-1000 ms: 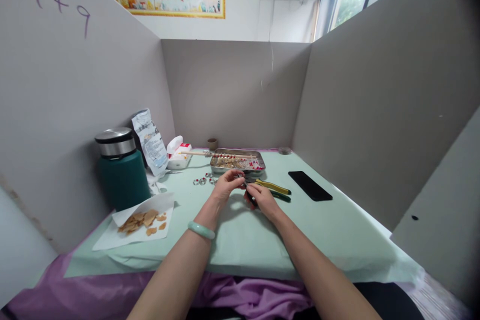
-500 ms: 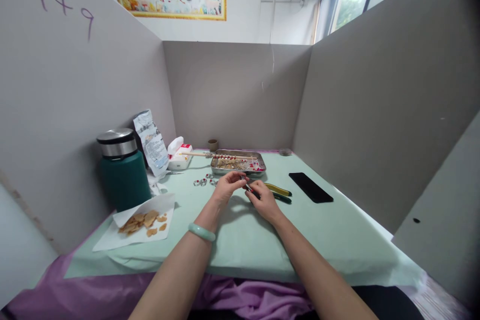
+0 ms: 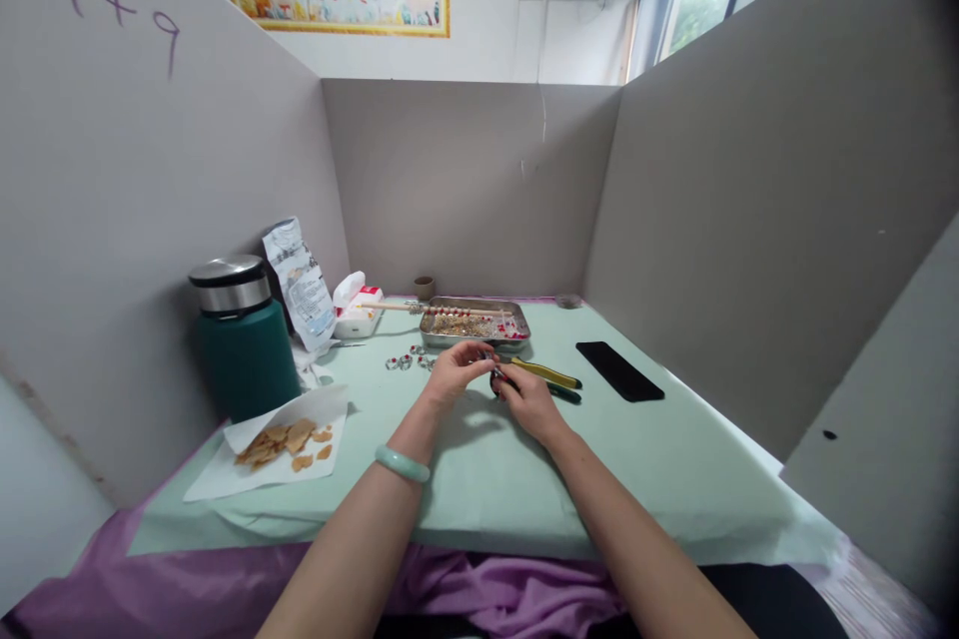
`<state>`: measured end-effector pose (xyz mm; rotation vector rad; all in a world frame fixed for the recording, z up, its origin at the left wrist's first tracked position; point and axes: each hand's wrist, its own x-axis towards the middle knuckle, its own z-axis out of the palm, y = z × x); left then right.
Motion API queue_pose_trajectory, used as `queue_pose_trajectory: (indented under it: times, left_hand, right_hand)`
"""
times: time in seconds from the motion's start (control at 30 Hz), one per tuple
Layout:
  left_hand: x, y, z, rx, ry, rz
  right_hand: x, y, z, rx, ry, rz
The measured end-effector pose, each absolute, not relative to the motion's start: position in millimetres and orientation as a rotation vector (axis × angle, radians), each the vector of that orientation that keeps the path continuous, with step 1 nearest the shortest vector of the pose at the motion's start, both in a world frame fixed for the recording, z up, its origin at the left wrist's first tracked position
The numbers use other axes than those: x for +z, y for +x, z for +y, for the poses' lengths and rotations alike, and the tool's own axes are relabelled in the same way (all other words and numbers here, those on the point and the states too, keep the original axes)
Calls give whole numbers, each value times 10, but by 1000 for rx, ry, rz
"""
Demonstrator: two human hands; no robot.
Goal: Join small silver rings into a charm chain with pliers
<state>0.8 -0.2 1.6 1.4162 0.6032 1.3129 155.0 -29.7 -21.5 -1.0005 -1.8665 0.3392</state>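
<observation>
Small silvery piece [image 3: 486,355] held up between the two hands, low over the middle of the table, just on the near side of the metal tray; too small to make out its shape. Left hand [image 3: 456,371]: thumb and fingertips pinched together on the piece. Right hand [image 3: 528,397]: fingers wrapped round a dark-handled hand tool [image 3: 496,377] with a touch of red, its tip meeting or nearly meeting the piece; cannot tell which.

Just beyond the right hand, a yellow handle [image 3: 552,374] and a dark green handle [image 3: 563,393] lie side by side; front ends partly hidden, so one tool or two is unclear. Left of the hands, a loose cluster of silver rings with red beads [image 3: 406,361] on the pale green cloth [image 3: 516,504].

Metal tray [image 3: 469,343]: gold-toned bits at left, red and white ones at right. Wooden stick [image 3: 390,306] lies across it, red-and-silver pieces strung along its length.

Farther out: black phone [image 3: 620,371] at right; tissue pack [image 3: 360,318] and brown cup [image 3: 424,288] behind; at left, green flask [image 3: 246,359], foil pouch [image 3: 301,285], broken crisps [image 3: 279,441] on white paper [image 3: 214,485]. Pale green bangle [image 3: 403,462] on the left wrist.
</observation>
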Motion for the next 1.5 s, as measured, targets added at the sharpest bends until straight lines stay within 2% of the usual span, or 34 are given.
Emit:
queue_pose_trajectory:
  times: [0.17,0.4,0.57,0.77,0.93,1.2,1.33,1.5]
  left_hand:
    - [69,18,-66,1284,1447,554]
    - [75,35,-99,1245,1464,615]
    - [25,26,-77,1198,1550,622]
    - [1,45,-85,956,1665,638]
    - [-53,57,-34,942,1680,710]
    - [-20,36,-68,886,1717,776]
    - [9,26,-66,907,1688,781]
    - [33,19,-20,1161,1534,706]
  right_hand:
    - [-149,1549,-364,441,-1010,-1831]
    - [-63,1526,-403,793,-935,-1728]
    - [-36,1540,-426,897,-923,-1688]
    - [-79,1568,-379,963,-906,-1599]
    - [-117,1559,-357,1059,-897,-1522]
    - [-115,1641,-366,1503,-802,-1412]
    - [-138,1663,-323,1457,-819,-1394]
    - [-203,1633,-261,1230,-933,-1498]
